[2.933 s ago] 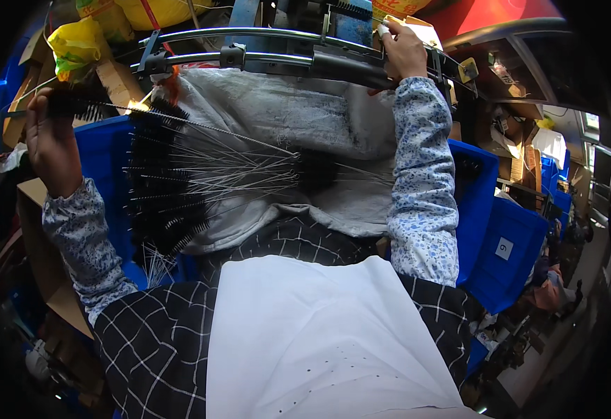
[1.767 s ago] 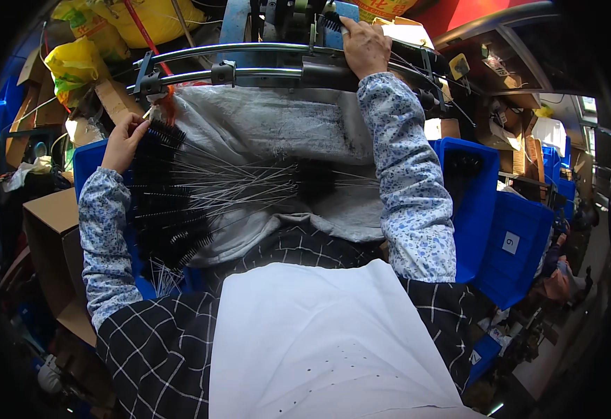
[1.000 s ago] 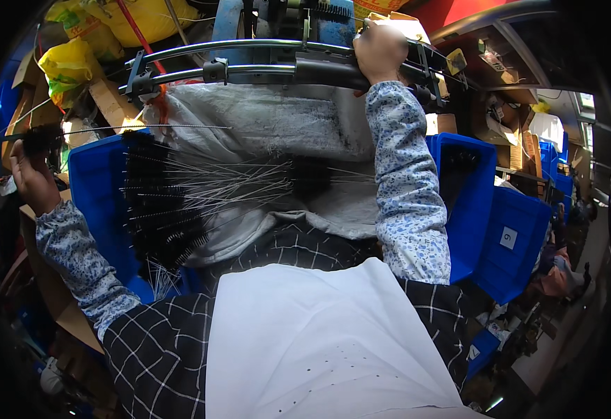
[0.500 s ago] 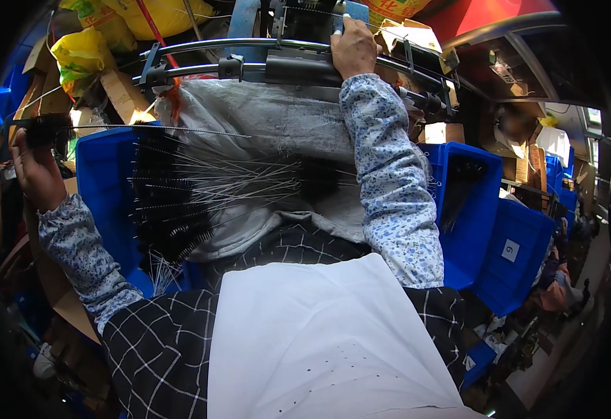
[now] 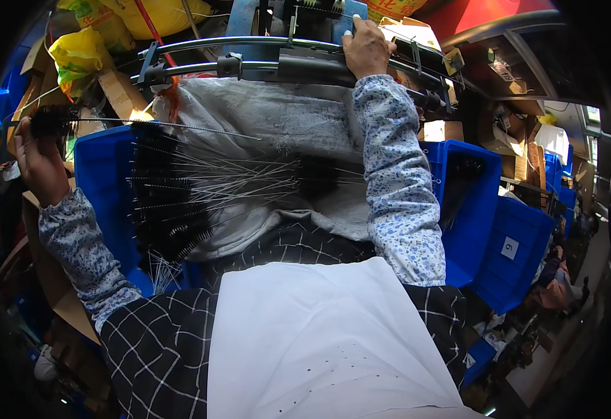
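Note:
My left hand (image 5: 42, 167) is closed round the bristle end of a black tube brush (image 5: 54, 121) at the far left. The brush's thin twisted wire stem points right, over the lap. My right hand (image 5: 369, 47) is up at a machine with two steel rods (image 5: 260, 66), its fingers bent beside a black sleeve (image 5: 316, 66) on the lower rod. What those fingertips grip, if anything, is too small to make out. Between my arms, a heap of black brushes (image 5: 162, 192) with bare wire stems lies over a grey-white cloth (image 5: 270, 112) on my lap.
Blue bins stand at the left (image 5: 99, 164) and right (image 5: 469, 209), the right one with dark brushes inside. Another blue bin (image 5: 511, 255) is beside it. Yellow bags (image 5: 78, 56) and cardboard boxes (image 5: 120, 98) crowd the far left. A red pole (image 5: 153, 31) leans behind the rods.
My right hand has shifted a little to the right, and the black sleeve on the rod has slid the same way. The brush in my left hand has moved slightly right.

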Motion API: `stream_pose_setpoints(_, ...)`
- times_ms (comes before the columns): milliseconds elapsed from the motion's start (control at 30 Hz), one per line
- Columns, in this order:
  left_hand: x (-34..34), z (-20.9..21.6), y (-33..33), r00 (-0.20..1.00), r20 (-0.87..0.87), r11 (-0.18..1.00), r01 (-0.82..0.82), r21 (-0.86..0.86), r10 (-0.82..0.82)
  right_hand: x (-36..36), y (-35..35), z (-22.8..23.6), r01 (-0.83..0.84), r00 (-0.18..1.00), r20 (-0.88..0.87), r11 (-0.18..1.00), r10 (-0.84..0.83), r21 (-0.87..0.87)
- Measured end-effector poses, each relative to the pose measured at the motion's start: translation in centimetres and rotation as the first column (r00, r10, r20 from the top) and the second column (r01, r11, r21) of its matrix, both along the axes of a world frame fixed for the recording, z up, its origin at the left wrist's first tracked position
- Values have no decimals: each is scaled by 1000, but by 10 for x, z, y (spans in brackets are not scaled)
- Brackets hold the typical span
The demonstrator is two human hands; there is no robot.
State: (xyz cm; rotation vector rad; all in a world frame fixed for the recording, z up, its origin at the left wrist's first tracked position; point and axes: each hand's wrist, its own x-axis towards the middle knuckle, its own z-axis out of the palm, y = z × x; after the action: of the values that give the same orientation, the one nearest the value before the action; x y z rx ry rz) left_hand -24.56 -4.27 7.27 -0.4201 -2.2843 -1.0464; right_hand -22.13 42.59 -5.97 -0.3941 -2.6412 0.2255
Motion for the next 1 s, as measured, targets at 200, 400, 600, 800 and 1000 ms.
stream_pose_setpoints(200, 1, 4, 21, 971, 172, 831, 43, 554, -164, 12, 58, 12, -17, 991, 127, 978, 45, -209)
stream_pose_setpoints(400, 0, 8, 77, 869, 309, 792, 141, 594, -387, 3, 107, 22, -49, 921, 387, 999, 41, 9)
stream_pose_setpoints(600, 2, -29, 80, 822, 244, 855, 475, 207, -515, 92, 89, 98, 38, 809, 510, 840, 292, -541)
stream_pose_setpoints(800, 34, -35, 174, 345, 366, 479, 343, 808, -864, 122, -4, 103, -289, 520, 362, 558, 774, -778)
stream_pose_setpoints(1000, 50, -42, 161, 369, 585, 681, 526, 509, -722, 93, -88, 52, -375, 689, -125, 203, 714, -904)
